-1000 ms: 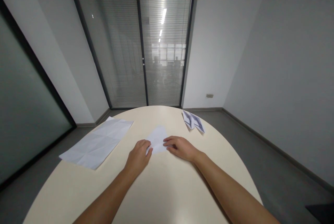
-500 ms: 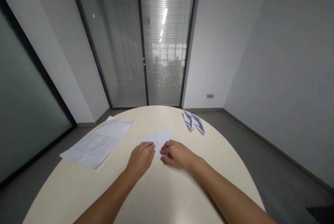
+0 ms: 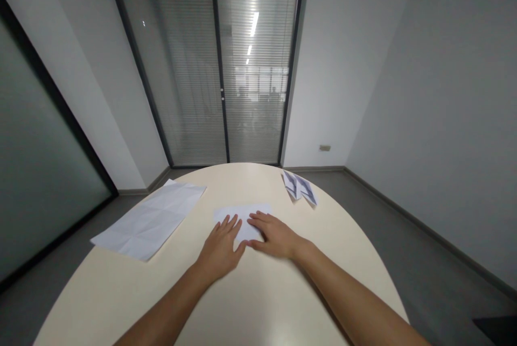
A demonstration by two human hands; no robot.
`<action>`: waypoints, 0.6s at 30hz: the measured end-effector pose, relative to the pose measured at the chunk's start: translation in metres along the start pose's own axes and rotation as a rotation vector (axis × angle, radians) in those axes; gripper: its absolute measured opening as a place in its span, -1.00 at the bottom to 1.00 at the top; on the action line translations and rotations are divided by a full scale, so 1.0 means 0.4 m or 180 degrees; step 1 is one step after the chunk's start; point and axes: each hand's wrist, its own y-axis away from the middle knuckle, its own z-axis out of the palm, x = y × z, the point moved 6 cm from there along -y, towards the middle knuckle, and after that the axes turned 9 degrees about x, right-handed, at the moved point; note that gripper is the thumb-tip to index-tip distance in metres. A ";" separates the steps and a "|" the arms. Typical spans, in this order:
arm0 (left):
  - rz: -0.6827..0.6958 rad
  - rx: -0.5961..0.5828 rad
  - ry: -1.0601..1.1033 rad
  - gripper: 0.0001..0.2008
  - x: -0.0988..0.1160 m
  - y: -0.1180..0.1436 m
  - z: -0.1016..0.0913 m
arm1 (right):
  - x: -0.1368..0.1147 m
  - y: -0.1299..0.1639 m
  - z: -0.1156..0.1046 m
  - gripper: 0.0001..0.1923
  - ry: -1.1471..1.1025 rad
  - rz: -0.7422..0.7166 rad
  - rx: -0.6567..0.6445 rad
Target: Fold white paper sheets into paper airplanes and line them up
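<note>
A small white folded sheet of paper (image 3: 244,214) lies flat near the middle of the table, its near part covered by my fingers. My left hand (image 3: 222,246) rests on its left side, fingers spread and palm down. On the right side of the paper lies my right hand (image 3: 277,235), with its fingers stretched out flat. The two thumbs nearly meet at the paper's near edge. Neither hand grips anything.
A larger creased white sheet (image 3: 153,219) lies at the table's left edge. Folded paper pieces (image 3: 299,187) sit at the far right of the round cream table (image 3: 250,303). Beyond stand glass doors with blinds (image 3: 258,120).
My fingers have opened from a curled position and now lie flat on the paper. The paper's outline has changed from slanted to a straighter, level far edge.
</note>
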 end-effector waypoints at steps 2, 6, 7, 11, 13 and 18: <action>-0.0074 0.0077 -0.0034 -0.45 0.006 0.003 0.002 | 0.008 0.002 0.006 -0.23 0.0019 0.0016 -0.0087; -0.0263 0.0189 -0.0159 -0.45 -0.021 -0.006 0.007 | 0.015 0.005 0.009 -0.27 0.0016 0.0022 -0.0158; -0.0366 0.0207 -0.0238 -0.44 -0.037 -0.010 0.007 | 0.015 0.004 0.008 -0.29 0.0018 0.0023 -0.0152; -0.0713 0.0328 -0.0580 -0.47 -0.085 -0.019 -0.003 | 0.010 0.002 0.006 -0.34 0.0098 -0.0038 -0.0063; -0.0700 0.0369 -0.0664 -0.49 -0.077 -0.016 -0.007 | 0.007 0.000 0.006 -0.35 0.0168 -0.0044 -0.0018; -0.0422 0.0137 -0.0410 -0.39 -0.003 0.008 0.007 | 0.007 -0.001 0.005 -0.38 0.0220 -0.0084 0.0008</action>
